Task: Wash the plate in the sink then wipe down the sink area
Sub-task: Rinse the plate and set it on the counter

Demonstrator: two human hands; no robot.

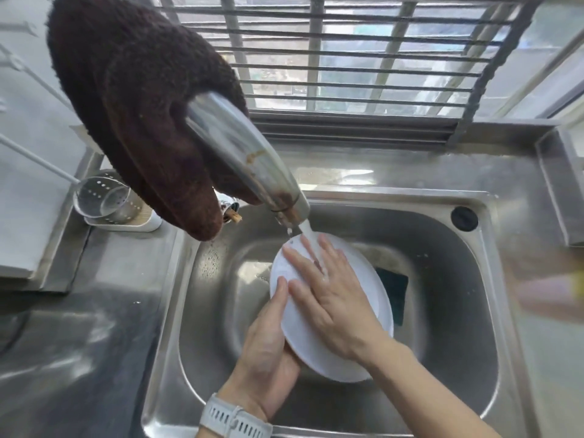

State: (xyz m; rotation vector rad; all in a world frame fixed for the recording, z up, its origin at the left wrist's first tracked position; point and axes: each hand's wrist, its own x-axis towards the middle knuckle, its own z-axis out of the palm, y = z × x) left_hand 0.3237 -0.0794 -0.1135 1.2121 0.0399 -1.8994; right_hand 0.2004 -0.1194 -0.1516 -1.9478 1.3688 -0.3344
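Plate under running water, both hands on it, over the sink.

The white plate (319,352) is tilted above the steel sink (442,235). The left hand (268,339) grips its lower left rim, fingers curled behind and thumb on the front. The right hand (328,289) lies flat on the plate's face, fingers spread, grasping nothing. Water from the tap (252,153) falls on the right fingers (303,267). A brown cloth (136,99) hangs over the tap. A dark sponge (395,286) lies in the basin behind the plate.
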